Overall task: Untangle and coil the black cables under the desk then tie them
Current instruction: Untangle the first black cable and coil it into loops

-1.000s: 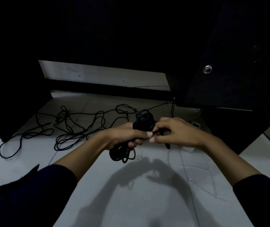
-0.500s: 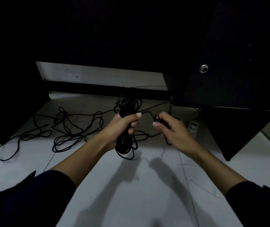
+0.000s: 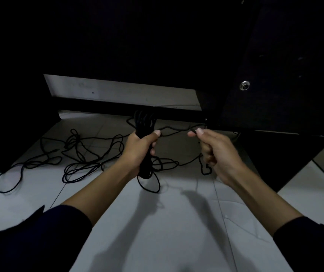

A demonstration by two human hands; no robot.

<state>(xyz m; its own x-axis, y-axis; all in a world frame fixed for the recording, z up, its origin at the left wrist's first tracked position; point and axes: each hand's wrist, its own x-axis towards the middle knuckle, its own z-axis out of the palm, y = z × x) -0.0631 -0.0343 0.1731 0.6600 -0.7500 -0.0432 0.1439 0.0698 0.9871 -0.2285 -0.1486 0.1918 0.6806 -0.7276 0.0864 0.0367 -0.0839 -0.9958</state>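
Observation:
My left hand (image 3: 140,147) grips a coiled bundle of black cable (image 3: 144,122) upright around its middle, with loops sticking out above and below the fist. From the bundle a loose strand (image 3: 173,129) runs rightward to my right hand (image 3: 215,149), which pinches it between thumb and forefinger. A short loop of the same strand hangs below the right hand. More tangled black cable (image 3: 82,152) lies spread over the pale tiled floor to the left, under the desk.
The dark desk underside and a black side panel (image 3: 275,75) with a round metal fitting (image 3: 244,85) loom above and right. A dark leg panel (image 3: 10,124) stands at the left. A light wall strip (image 3: 118,93) shows at the back.
My hands have moved apart, stretching the strand between them. The left hand has turned the coil upright and raised it; the right hand has pulled rightward.

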